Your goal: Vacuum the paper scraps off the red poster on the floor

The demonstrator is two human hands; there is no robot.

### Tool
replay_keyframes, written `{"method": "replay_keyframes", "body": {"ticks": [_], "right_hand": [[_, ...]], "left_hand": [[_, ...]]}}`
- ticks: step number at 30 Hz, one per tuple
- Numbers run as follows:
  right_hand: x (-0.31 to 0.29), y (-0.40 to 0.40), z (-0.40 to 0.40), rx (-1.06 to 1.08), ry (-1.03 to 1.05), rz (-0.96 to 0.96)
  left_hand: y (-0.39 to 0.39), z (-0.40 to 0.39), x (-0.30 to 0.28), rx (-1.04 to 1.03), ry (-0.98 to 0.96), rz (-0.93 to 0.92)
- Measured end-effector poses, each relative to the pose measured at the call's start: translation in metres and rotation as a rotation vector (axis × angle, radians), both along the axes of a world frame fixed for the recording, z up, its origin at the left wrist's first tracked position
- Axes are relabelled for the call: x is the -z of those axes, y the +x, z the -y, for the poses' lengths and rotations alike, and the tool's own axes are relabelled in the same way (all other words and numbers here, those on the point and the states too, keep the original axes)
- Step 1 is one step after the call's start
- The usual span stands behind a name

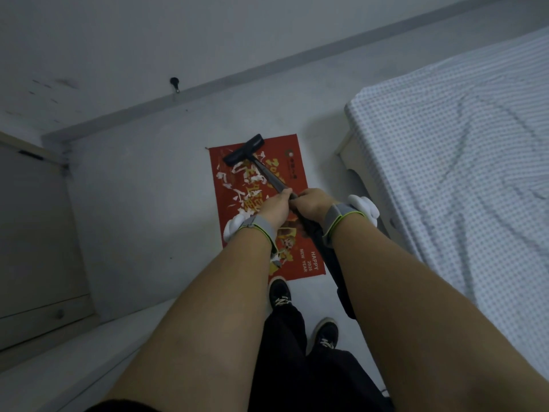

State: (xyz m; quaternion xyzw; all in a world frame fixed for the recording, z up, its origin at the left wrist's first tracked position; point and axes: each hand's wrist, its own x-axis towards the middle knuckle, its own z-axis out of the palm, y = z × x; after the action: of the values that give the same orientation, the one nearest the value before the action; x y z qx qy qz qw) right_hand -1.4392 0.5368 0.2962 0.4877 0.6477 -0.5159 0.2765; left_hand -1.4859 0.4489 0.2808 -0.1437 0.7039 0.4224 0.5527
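Note:
A red poster [300, 179] lies flat on the pale floor, with gold print and "HAPPY 2026 NEW YEAR" at its near end. White paper scraps [237, 176] are strewn over its left and middle parts. The vacuum's black floor head [243, 150] rests on the poster's far edge, and its dark tube [269, 173] runs back toward me. My left hand [274, 205] and my right hand [312, 203] both grip the tube side by side above the poster's middle. The vacuum's black body [335, 263] hangs below my right wrist.
A bed [460, 150] with a checked sheet fills the right side, its pale frame corner close to the poster. A wall with a grey skirting runs across the back. A wooden door stands at the left. My two dark shoes [279, 292] stand at the poster's near edge.

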Motion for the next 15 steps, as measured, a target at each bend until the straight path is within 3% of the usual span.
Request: {"method": "replay_keyframes", "body": {"ticks": [15], "right_hand": [[-0.008,0.079,-0.001,-0.007,-0.047,0.066]], "left_hand": [[0.069,0.001,-0.032,0.208,-0.058,0.014]]}}
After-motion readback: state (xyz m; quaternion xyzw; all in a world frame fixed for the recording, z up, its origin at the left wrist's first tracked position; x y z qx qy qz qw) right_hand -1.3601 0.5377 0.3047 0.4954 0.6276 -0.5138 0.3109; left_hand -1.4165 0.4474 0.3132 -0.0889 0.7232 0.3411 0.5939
